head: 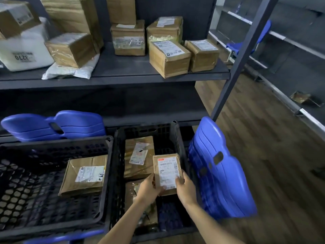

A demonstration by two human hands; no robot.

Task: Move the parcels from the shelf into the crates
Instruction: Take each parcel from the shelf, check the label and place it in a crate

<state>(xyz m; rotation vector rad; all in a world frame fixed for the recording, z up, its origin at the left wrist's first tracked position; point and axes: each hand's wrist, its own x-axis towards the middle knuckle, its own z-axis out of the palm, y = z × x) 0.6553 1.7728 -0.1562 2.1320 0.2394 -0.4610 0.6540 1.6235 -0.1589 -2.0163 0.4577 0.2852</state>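
A small brown parcel (166,170) with a white label is held over the right black crate (149,131). My left hand (149,189) grips its lower left edge and my right hand (185,188) grips its lower right edge. Inside that crate lie a flat brown parcel (139,155) at the back and another parcel (131,192) partly hidden under my left hand. The left black crate (52,147) holds one brown parcel (84,174). On the dark shelf (123,67) above stand several taped cardboard parcels, among them a labelled box (168,58) near the front edge.
A white foam box (24,48) and a white mailer bag (70,71) lie at the shelf's left. Blue plastic chair backs (221,171) stand right of the crates, another blue chair (52,125) behind the left crate. The wooden floor (272,155) and further shelving lie to the right.
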